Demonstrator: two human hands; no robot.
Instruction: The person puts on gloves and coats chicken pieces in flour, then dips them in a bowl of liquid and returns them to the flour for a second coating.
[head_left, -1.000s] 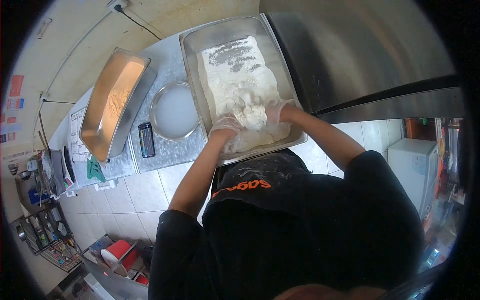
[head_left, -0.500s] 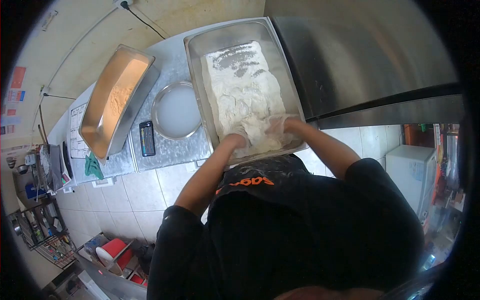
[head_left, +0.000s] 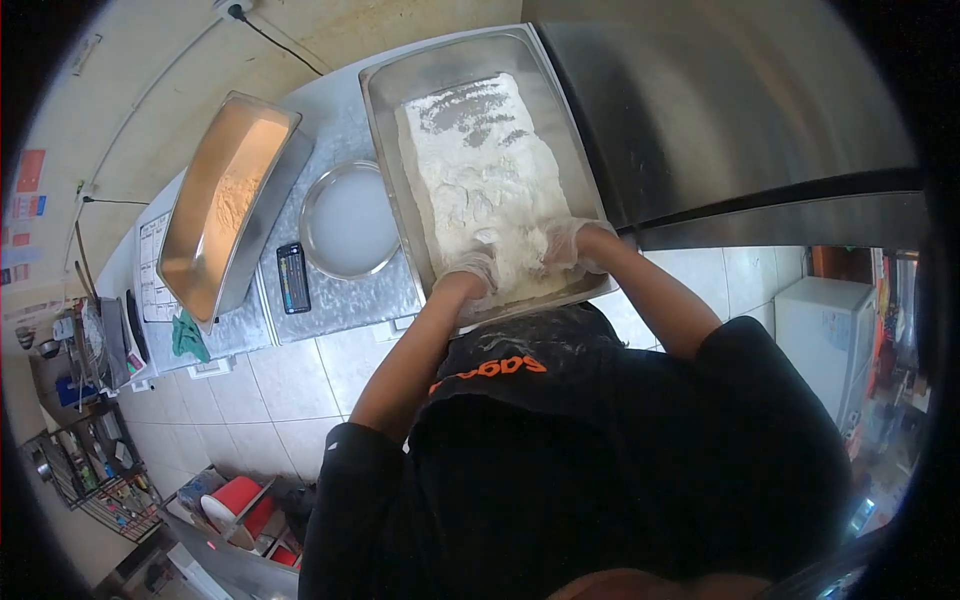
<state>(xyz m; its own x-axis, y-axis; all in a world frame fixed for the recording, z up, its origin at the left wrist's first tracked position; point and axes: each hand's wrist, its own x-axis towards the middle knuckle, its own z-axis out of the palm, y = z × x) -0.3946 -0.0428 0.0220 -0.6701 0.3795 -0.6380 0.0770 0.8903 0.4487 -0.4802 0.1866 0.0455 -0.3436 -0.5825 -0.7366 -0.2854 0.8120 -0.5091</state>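
A large rectangular metal pan (head_left: pixel 382 130) lies in front of me, its floor covered with white flour (head_left: pixel 490 170). Both my hands wear clear plastic gloves and are down in the flour at the pan's near end. My left hand (head_left: pixel 472 268) is by the near left side, its fingers partly buried and blurred. On the right, my right hand (head_left: pixel 568 245) reaches in from the near right side, and its fingertips are lost in loose, heaped flour. Whether either hand grasps anything under the flour is not visible.
Left of the pan sit a round metal sieve (head_left: pixel 395 232), a dark phone (head_left: pixel 293 278) and a deep metal container (head_left: pixel 170 235) holding orange powder. A green cloth (head_left: pixel 188 338) hangs at the table edge. A large steel appliance (head_left: pixel 720 110) stands close on the right.
My hands have shifted slightly apart, the right one out to the right and up. The flour between them has been stirred and moved. The view has tilted a little.
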